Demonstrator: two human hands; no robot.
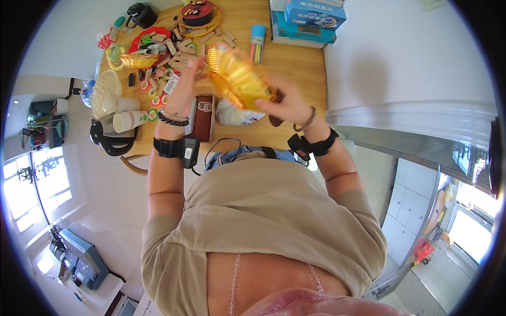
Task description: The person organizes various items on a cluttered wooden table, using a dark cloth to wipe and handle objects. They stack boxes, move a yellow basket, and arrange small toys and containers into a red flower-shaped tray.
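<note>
My right hand [287,98] grips the edge of a shiny golden woven basket [239,81], tilted on its side above the wooden table and blurred by motion. A dark brown item [276,119] shows beside that hand, too unclear to name. My left hand [185,89] is raised at the basket's left end with its fingers spread; whether the fingertips touch the rim I cannot tell. Below the basket lie a brown box [204,118] and a white plastic bag [237,113]. Loose wooden blocks [184,57] and several rolls of coloured tape [156,100] spread beyond my left hand.
Along the left are a cream basket [106,93], stacked paper cups [129,121] and a kettle [112,138]. Farther back stand a small golden basket [139,60], a red tray [163,31], a round cake-like item [197,14], a blue-capped tube [257,43] and stacked boxes [304,29].
</note>
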